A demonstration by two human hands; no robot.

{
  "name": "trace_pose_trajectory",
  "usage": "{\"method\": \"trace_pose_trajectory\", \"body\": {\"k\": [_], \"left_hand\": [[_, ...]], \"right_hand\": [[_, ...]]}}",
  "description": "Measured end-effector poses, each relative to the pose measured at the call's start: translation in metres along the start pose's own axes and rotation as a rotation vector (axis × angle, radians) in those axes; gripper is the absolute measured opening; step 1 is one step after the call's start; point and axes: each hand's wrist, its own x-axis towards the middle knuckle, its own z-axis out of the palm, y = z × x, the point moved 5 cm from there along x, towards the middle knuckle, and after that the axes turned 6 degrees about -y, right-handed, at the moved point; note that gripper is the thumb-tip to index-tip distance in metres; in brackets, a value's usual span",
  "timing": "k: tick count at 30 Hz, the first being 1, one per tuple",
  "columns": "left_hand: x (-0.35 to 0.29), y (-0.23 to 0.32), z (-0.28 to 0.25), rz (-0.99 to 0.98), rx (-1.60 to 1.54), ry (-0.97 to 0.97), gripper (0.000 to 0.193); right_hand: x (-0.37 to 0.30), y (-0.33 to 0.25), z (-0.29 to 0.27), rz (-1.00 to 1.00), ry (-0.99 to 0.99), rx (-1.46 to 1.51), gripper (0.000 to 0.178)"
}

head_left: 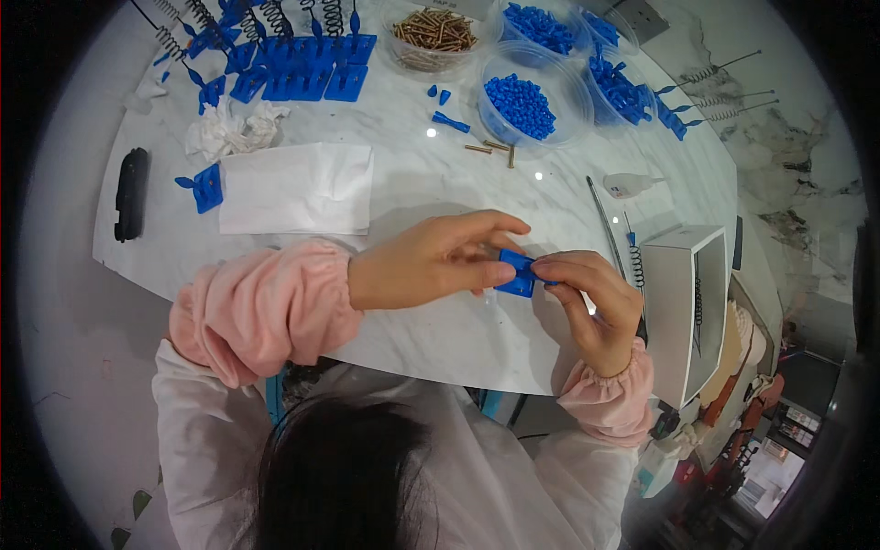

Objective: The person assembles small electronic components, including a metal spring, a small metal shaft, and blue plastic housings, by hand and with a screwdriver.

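Two bare hands work at the centre of the frame, over a marbled white surface [440, 339]. The left hand [426, 261] holds a blue plate [516, 282] just right of centre: its thumb presses the plate's near face, its index finger stretches clear above. The right hand [598, 301] has thumb and fingertips pinched together on a small blue piece [550, 283] at the plate's right edge; the fingertips hide most of it.

To do this well, the left thumb should probably brace the plate flat and firm, while the right fingers keep the small piece square to it and press evenly, without twisting.

Counts: one plate in hand; one more blue plate [208, 189] at left, beside one white sheet [298, 188]. Upper middle to upper right, five round tubs: one of brass screws [431, 32], four of blue parts [520, 103]. Below them, three loose screws [511, 158], two small blue cones [445, 96] and one longer blue piece [450, 122]. At right, one white bottle [631, 186] and one open white box [667, 316]. The spring-topped plates [302, 78] at upper left overlap too much to count.
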Motion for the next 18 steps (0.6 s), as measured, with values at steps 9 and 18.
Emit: {"method": "trace_pose_trajectory", "body": {"k": [9, 18], "left_hand": [[0.006, -0.008, 0.014, -0.036, -0.402, -0.156, 0.056], [0.014, 0.009, 0.008, 0.284, 0.76, 0.227, 0.049]], "right_hand": [[0.004, 0.019, -0.001, -0.055, -0.008, 0.254, 0.021], [0.001, 0.033, 0.004, 0.077, 0.069, 0.258, 0.022]]}}
